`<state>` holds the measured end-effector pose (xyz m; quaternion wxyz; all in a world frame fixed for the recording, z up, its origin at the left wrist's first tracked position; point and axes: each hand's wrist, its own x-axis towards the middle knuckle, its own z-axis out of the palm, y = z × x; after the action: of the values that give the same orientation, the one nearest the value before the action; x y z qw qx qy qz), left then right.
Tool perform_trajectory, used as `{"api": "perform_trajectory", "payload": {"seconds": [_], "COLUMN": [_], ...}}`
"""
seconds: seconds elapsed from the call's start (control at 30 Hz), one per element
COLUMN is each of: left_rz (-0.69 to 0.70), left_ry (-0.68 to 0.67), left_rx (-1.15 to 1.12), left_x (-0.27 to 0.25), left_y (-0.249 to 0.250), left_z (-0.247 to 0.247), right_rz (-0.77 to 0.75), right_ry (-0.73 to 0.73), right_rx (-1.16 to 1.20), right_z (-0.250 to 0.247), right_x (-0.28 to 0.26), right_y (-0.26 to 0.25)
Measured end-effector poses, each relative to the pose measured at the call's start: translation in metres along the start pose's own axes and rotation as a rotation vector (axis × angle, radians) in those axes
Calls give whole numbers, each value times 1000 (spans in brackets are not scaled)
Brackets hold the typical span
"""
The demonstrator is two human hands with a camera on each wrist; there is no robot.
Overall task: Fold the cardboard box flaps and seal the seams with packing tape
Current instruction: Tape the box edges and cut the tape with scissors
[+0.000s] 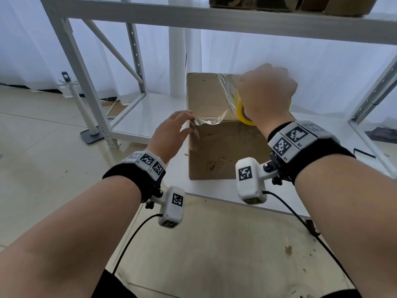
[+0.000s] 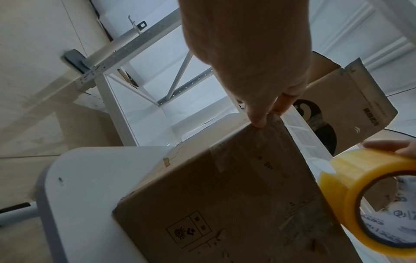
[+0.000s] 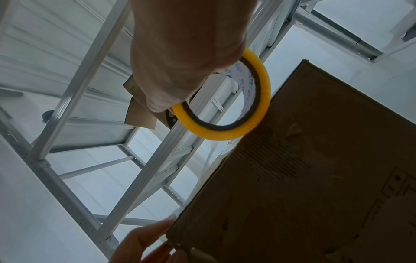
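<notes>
A brown cardboard box (image 1: 223, 151) stands on a white table (image 1: 214, 188), its top flaps folded down. A clear tape strip (image 1: 225, 82) runs across the box top. My right hand (image 1: 266, 93) grips a yellow packing tape roll (image 1: 242, 112) at the top front edge, right of middle. A crinkled length of tape (image 1: 209, 120) stretches left from the roll along that edge. My left hand (image 1: 189, 125) pinches its end at the box's near left top corner. The left wrist view shows thumb and finger (image 2: 258, 117) on that corner, with the roll (image 2: 351, 178) to the right.
A white metal shelving frame (image 1: 75, 61) rises behind and to the left, with other cardboard boxes (image 1: 257, 3) on its upper shelf. A white pole on a grey base (image 1: 90, 132) stands on the floor at left. Black cables hang from both wrist cameras.
</notes>
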<state>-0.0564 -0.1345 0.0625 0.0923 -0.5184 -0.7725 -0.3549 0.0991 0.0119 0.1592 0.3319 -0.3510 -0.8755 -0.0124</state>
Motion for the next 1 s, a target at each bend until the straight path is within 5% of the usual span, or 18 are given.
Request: {"api": "perform_trajectory", "payload": {"seconds": [0.33, 1.0], "left_rz": [63, -33], "left_ry": [-92, 77], "left_rx": [281, -263], "left_x": [-7, 9], "left_y": [-7, -1], "left_z": [18, -2], "right_rz": [-29, 10], "right_ry": [-19, 31], "right_rx": [-25, 16], "right_z": [-1, 1], "right_x": [0, 2], "right_y": [-3, 4]}}
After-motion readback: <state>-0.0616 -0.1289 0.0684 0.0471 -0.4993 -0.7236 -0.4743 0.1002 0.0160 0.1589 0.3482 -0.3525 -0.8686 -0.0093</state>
